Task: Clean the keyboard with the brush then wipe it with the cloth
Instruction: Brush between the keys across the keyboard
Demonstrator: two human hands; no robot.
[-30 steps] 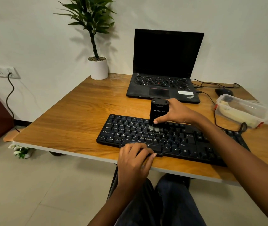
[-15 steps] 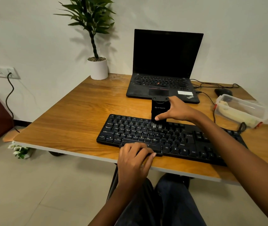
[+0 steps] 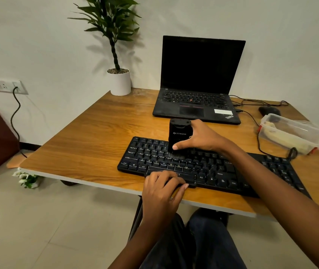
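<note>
Right hand point(image 3: 203, 139) fingers clamp blocky black brush point(image 3: 178, 139), bristles on upper-middle keys of black flat keyboard point(image 3: 209, 167) on wooden desk point(image 3: 96, 144). Left hand point(image 3: 161, 188) fingers curled on front edge, steadying. Brushing step underway; cloth wipe pending, cloth not visible.

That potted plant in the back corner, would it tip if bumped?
Probably fairly easily: the potted plant has a tall thin stem with spreading leaves above a narrow white pot. Pebbles in the pot may add some weight low down. It stands near the desk edge.
</note>
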